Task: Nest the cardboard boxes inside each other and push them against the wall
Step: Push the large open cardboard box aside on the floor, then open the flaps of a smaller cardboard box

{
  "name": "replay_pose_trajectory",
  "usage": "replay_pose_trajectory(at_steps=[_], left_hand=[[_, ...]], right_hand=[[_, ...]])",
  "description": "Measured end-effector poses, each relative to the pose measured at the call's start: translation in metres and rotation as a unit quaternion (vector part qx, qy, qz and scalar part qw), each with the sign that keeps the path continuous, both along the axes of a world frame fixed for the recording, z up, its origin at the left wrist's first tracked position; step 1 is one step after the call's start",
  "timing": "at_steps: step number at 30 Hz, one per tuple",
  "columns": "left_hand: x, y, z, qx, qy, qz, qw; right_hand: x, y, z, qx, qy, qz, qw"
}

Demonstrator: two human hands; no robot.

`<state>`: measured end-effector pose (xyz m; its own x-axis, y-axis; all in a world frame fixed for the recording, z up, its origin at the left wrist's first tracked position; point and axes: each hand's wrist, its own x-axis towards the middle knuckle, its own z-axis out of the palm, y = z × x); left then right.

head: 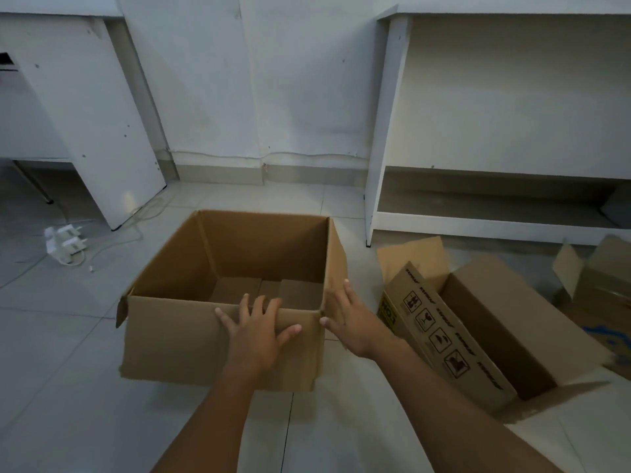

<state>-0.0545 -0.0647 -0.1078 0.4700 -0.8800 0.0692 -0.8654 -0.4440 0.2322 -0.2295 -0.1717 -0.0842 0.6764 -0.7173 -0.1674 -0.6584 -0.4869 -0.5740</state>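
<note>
Bare floor btwn big box & wall; printed box just right.

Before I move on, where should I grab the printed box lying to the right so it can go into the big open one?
Probably by its long side walls, near the open end. The printed box lies on its side, mouth toward you, with loose flaps there that would likely fold. Come from above with the left hand and right hand, one per long wall, then carry it left into the big open box.

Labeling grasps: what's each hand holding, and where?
Neither grips. Left hand lies flat over the big box's near top edge; right hand presses flat on its right wall at the near corner.
</note>
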Motion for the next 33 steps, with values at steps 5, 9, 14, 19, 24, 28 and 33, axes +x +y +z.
replay_pose_trajectory(at_steps=[5,9,14,19,24,28,33], left_hand=[[-0.036,-0.019,0.019,-0.035,-0.048,-0.064,0.996],[-0.088,-0.045,0.033,-0.042,-0.106,-0.125,0.985],[-0.162,-0.063,0.038,-0.022,-0.095,-0.187,0.977],[-0.227,-0.082,0.026,0.02,-0.038,-0.24,0.97],[-0.281,-0.101,-0.004,0.072,-0.078,-0.283,0.953],[-0.3,-0.114,-0.023,0.114,-0.139,-0.302,0.936],[-0.301,-0.131,-0.038,0.12,-0.211,-0.335,0.91]], right_hand=[[-0.05,-0.002,0.004,-0.029,0.012,-0.066,0.997],[-0.103,-0.012,0.005,-0.043,0.048,-0.11,0.992],[-0.182,-0.027,0.004,-0.032,0.112,-0.171,0.978],[-0.249,-0.034,-0.009,0.036,0.197,-0.165,0.966],[-0.271,-0.031,-0.031,0.064,0.211,-0.125,0.967],[-0.275,-0.031,-0.04,0.054,0.194,-0.099,0.975],[-0.268,-0.034,-0.051,0.0,0.163,-0.1,0.981]])
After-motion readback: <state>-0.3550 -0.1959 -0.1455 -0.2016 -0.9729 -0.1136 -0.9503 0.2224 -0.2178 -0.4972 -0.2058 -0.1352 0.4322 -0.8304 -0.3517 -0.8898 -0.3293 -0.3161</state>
